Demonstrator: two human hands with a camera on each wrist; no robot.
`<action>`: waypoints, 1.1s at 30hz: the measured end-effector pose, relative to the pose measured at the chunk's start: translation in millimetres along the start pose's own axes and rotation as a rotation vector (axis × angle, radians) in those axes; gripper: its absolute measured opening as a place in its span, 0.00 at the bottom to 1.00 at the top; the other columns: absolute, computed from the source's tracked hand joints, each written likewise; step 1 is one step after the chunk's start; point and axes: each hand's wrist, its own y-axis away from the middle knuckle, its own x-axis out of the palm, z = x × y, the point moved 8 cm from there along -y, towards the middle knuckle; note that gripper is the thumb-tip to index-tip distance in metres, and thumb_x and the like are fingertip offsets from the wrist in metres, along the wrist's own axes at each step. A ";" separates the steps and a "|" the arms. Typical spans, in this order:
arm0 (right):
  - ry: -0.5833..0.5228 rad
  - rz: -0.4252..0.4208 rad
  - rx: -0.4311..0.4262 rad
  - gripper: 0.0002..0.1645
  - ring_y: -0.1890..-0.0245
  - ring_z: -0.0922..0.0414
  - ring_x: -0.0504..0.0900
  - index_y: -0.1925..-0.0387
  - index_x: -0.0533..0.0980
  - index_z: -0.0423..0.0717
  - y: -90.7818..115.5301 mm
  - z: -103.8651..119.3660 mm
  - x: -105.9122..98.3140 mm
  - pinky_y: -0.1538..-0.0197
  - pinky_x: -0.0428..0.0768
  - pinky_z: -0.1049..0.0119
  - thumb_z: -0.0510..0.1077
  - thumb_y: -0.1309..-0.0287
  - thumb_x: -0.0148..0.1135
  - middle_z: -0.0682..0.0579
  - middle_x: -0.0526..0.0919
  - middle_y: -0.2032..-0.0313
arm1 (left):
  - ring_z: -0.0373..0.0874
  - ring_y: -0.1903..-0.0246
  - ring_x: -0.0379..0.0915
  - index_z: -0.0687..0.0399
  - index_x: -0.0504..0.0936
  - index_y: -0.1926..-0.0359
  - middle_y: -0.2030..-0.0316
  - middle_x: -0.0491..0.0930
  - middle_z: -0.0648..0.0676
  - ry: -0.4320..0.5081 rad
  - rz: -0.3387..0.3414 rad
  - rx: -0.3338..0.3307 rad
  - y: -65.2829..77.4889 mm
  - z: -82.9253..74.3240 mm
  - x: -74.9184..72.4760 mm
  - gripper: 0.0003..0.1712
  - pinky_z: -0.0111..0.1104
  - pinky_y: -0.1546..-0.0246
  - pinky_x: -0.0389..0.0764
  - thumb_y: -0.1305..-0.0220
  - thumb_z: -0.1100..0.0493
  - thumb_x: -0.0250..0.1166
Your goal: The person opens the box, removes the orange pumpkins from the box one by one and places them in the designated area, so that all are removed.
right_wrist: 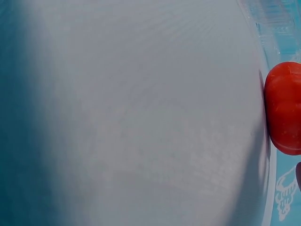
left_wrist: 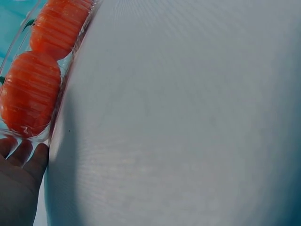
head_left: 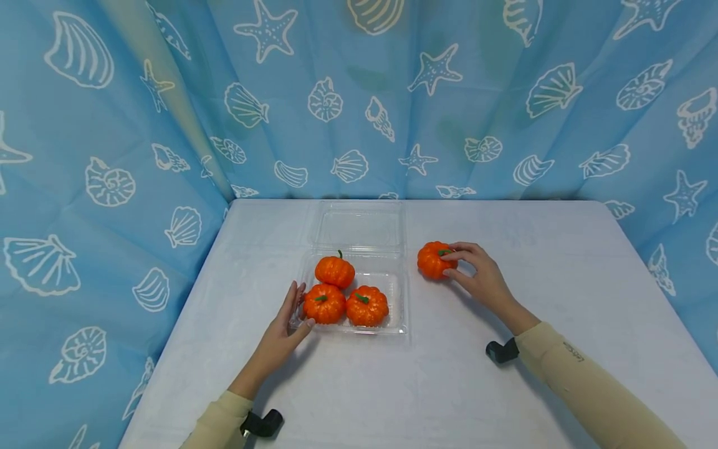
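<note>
My left hand (head_left: 285,327) lies against the near left corner of a clear plastic clamshell box (head_left: 397,293). Its fingers (left_wrist: 21,153) are extended along the box's side. Three small orange toy pumpkins sit inside: a back one (head_left: 335,272), a front left one (head_left: 325,304) and a front right one (head_left: 367,307). To the right of the box, a fourth orange pumpkin (head_left: 433,260) stands on the table. My right hand (head_left: 475,271) is at its right side, fingers and thumb spread beside the green stem. In the right wrist view a fingertip shows slightly apart from this pumpkin (right_wrist: 286,108).
The box's transparent lid (head_left: 359,226) lies folded back toward the table's rear edge. A white cloth covers the table (head_left: 538,262). Behind and to the left hangs a blue curtain (head_left: 348,125) with shells and starfish. Black wrist cameras sit below both wrists.
</note>
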 end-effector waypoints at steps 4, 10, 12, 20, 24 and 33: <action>-0.017 -0.027 -0.025 0.16 0.36 0.42 0.71 0.51 0.84 0.45 1.0 0.7 -2.6 0.34 0.70 0.38 0.38 0.41 0.74 0.43 0.75 0.39 | 0.51 0.23 0.49 0.50 0.40 0.17 0.20 0.51 0.48 -0.007 0.004 -0.006 -0.3 2.0 1.0 0.52 0.54 0.25 0.48 0.28 0.49 0.64; -0.024 -0.055 -0.073 0.15 0.38 0.43 0.72 0.53 0.84 0.45 2.1 6.0 -5.6 0.37 0.74 0.39 0.37 0.42 0.74 0.42 0.74 0.41 | 0.52 0.23 0.49 0.51 0.41 0.18 0.21 0.51 0.49 0.004 -0.002 -0.003 -1.1 1.9 0.7 0.52 0.54 0.25 0.48 0.28 0.50 0.65; -0.026 -0.062 -0.082 0.15 0.38 0.43 0.72 0.53 0.83 0.45 2.1 8.7 -6.6 0.37 0.74 0.39 0.37 0.42 0.74 0.42 0.73 0.41 | 0.52 0.23 0.49 0.51 0.41 0.18 0.21 0.52 0.50 0.012 -0.005 0.002 -0.8 1.0 0.4 0.52 0.55 0.25 0.47 0.28 0.51 0.65; -0.036 -0.080 -0.082 0.15 0.38 0.42 0.72 0.52 0.82 0.43 2.0 22.3 -9.1 0.37 0.74 0.38 0.36 0.41 0.73 0.42 0.74 0.41 | 0.51 0.22 0.47 0.51 0.42 0.18 0.21 0.52 0.51 0.028 -0.002 -0.008 1.6 -0.3 0.5 0.51 0.55 0.25 0.46 0.28 0.53 0.65; -0.043 -0.080 -0.079 0.15 0.38 0.43 0.72 0.51 0.82 0.44 1.2 33.4 -9.9 0.37 0.74 0.38 0.36 0.40 0.72 0.42 0.74 0.41 | 0.52 0.22 0.47 0.51 0.42 0.18 0.21 0.52 0.51 0.022 0.002 -0.013 2.0 -0.1 0.7 0.51 0.55 0.25 0.47 0.28 0.52 0.65; -0.052 -0.036 -0.110 0.16 0.41 0.45 0.75 0.49 0.82 0.46 -4.1 52.6 -6.8 0.40 0.78 0.41 0.39 0.39 0.71 0.44 0.77 0.43 | 0.54 0.22 0.48 0.52 0.41 0.18 0.20 0.51 0.52 0.015 0.003 -0.001 0.1 -1.7 0.4 0.51 0.56 0.25 0.46 0.28 0.53 0.65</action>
